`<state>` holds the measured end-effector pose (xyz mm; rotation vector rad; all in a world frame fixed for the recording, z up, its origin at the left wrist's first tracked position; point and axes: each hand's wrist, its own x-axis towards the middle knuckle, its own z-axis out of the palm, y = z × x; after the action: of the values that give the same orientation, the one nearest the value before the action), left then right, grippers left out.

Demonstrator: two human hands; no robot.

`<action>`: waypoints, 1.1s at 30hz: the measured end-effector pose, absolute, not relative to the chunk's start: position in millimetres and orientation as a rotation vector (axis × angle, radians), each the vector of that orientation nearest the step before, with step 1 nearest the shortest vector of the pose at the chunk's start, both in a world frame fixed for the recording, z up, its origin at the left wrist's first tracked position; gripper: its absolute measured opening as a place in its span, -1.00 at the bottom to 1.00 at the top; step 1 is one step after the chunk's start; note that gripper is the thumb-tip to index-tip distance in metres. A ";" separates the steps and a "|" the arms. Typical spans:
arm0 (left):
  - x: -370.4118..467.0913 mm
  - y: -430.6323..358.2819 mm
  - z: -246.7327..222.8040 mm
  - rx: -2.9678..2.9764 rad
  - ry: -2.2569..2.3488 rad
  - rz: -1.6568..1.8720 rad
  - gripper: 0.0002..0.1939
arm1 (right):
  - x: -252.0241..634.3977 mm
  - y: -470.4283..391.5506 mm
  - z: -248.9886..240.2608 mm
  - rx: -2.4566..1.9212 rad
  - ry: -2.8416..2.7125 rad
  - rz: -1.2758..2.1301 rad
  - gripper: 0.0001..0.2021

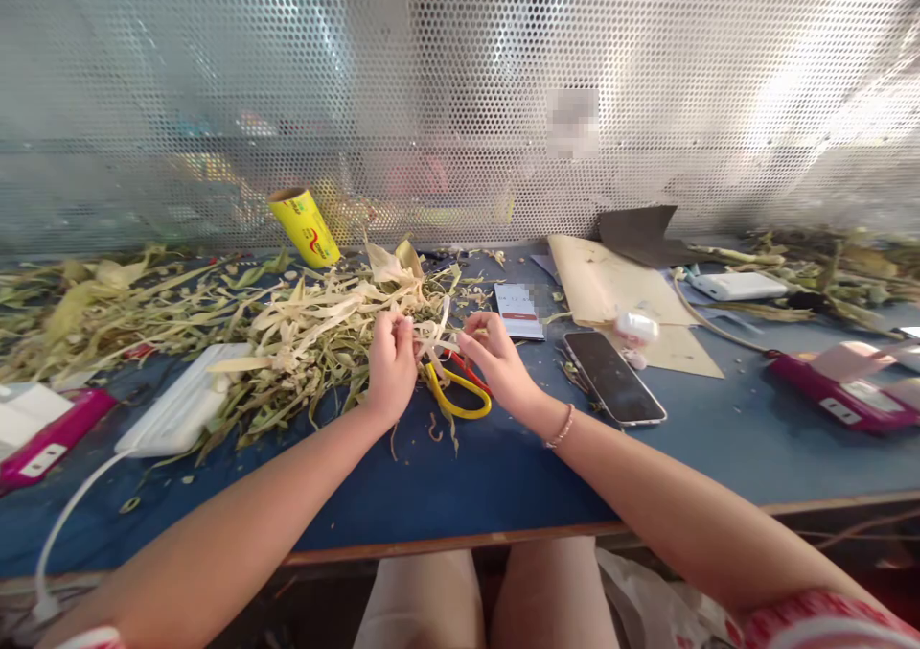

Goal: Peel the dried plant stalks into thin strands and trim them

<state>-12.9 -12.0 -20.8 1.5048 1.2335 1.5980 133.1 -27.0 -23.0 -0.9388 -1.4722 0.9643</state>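
Over the front of a heap of dried stalks and leaves [316,313], my left hand [392,369] is closed in a pinch on a pale dried plant strip [435,331]. My right hand [497,366], with a beaded bracelet at the wrist, is closed too, thumb against fingers, at the strip's other side. What lies between its fingertips is too small to make out. Below and between both hands are scissors [466,409] with a yellow handle loop and a red part; their blades are hidden under the plant matter.
A tilted yellow cardboard tube [306,229] stands behind the heap. White power bank [183,402] and magenta device [54,438] lie left. Rightward are a small card [518,312], phone [614,378], brown paper [618,289] and another magenta device [840,390]. A perforated metal panel [460,83] rises behind.
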 end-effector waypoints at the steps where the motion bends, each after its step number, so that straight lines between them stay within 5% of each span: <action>1: -12.7 -12.2 -20.2 1.528 1.240 1.602 -0.77 | 132.4 -26.6 -22.8 -0.954 -1.458 1.009 -0.78; 12: -0.4 -29.7 -18.4 1.796 1.154 1.475 -0.87 | 123.6 -28.0 -23.0 -0.980 -1.401 0.828 -0.73; 33: -7.5 -17.5 -9.9 1.613 1.150 1.631 -0.79 | 134.8 -20.8 -19.3 -0.876 -1.172 1.003 -0.78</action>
<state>-7.5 -17.5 -9.9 1.6134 1.1502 1.6310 134.8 -20.8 -19.3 -0.8765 -1.1720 1.0029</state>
